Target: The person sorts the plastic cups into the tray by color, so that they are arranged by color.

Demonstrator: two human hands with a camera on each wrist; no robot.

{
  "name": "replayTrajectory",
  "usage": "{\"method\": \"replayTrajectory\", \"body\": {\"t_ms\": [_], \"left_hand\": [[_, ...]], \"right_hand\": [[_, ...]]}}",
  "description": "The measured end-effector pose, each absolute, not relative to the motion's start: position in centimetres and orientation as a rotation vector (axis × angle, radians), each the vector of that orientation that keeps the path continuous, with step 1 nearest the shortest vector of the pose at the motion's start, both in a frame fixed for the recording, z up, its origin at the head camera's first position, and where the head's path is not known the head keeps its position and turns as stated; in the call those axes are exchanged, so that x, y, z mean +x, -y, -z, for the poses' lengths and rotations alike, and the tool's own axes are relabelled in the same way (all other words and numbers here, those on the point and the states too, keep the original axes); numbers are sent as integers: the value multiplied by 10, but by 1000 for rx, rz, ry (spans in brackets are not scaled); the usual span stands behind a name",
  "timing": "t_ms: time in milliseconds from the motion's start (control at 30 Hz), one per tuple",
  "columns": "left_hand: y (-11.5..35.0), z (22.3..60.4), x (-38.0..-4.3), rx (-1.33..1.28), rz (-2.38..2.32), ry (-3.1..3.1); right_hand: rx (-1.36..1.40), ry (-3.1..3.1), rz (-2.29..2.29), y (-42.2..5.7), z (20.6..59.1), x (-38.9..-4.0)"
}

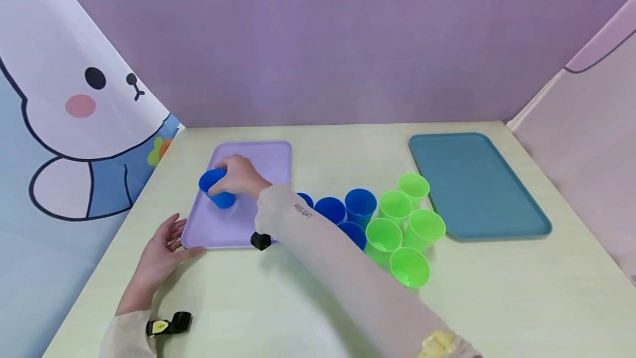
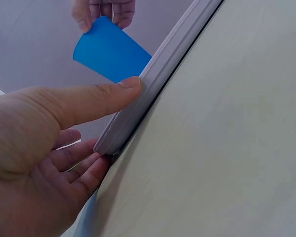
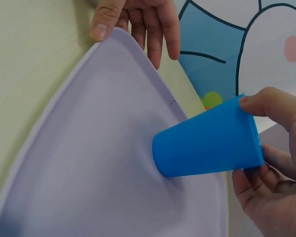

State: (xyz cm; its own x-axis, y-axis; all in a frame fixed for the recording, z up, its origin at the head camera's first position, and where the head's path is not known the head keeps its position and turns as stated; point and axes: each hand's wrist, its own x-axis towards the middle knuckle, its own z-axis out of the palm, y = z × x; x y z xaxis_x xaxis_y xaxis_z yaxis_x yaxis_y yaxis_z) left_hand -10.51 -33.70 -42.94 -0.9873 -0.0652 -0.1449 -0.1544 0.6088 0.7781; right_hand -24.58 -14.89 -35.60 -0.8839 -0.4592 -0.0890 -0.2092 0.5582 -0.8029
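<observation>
A blue cup is on the left part of the purple tray, its base at the tray's surface in the right wrist view. My right hand grips this cup near its rim, thumb on the near side and fingers on the far side. At the tray's near left corner is my left hand, its thumb on the rim and its fingers loosely extended along the outer side. Other blue cups stand in a cluster on the table, partly hidden behind my right sleeve.
Several green cups stand close together, right beside the blue ones. A teal tray lies on the right of the table. My right forearm crosses over the table in front of the cups. Printed cloth walls surround the table.
</observation>
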Motion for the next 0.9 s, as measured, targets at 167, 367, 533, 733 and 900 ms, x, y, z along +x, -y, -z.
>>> {"method": "replayTrajectory", "body": {"t_ms": [167,367,533,733,900], "left_hand": [[339,432,-104,-174,-1337,-2729],[340,432,-104,-164,-1355,-2730],[340,433,-105,-157,-1365,-2723],[340,433,-106,-153,-1368,-2728],[341,434,-107,-157,-1363,-2723]], "right_hand": [[-505,-2502,1238,149,355,-244],[-520,-2485,1239,147,355,-245],[-538,-2482,1239,144,354,-249],[-553,-2492,1231,140,344,-255],[-584,-2468,1250,133,334,-257]]}}
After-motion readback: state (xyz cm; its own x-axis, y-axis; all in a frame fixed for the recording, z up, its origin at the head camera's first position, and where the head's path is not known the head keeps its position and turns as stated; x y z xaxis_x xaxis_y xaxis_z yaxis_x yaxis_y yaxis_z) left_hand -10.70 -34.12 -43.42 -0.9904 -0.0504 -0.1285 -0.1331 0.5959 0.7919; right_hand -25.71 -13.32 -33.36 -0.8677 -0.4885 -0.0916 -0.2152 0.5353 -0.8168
